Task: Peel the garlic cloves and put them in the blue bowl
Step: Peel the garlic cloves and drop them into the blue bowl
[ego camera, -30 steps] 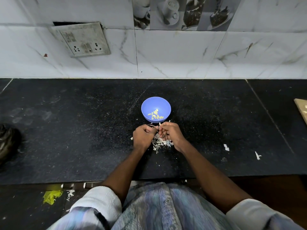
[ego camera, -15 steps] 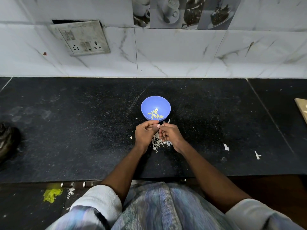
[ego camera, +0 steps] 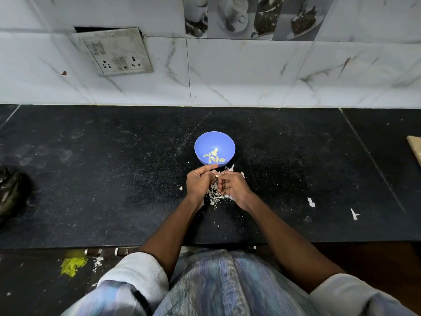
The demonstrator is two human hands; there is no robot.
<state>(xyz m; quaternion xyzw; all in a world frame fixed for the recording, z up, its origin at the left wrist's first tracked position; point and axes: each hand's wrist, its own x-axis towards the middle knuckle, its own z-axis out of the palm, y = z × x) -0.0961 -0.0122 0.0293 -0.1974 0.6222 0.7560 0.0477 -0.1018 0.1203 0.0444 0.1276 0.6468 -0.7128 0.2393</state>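
Peeling over the skin pile (ego camera: pixel 216 196); left hand (ego camera: pixel 200 181) and right hand (ego camera: pixel 232 185) curl together, pinching a garlic clove (ego camera: pixel 216 176) between them; blue bowl (ego camera: pixel 206 144) just beyond; I'd pull skin downward, gripping firmly.

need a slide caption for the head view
Both hands peel a garlic clove over a pile of skins, just short of the blue bowl holding peeled cloves.

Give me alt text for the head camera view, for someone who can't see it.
Two hands, left hand and right hand, meet over a pile of white papery garlic skins on a black speckled stone counter, apparently peeling a small clove hidden between the fingers. Just beyond sits a small round blue plastic bowl holding a few pale peeled garlic cloves.
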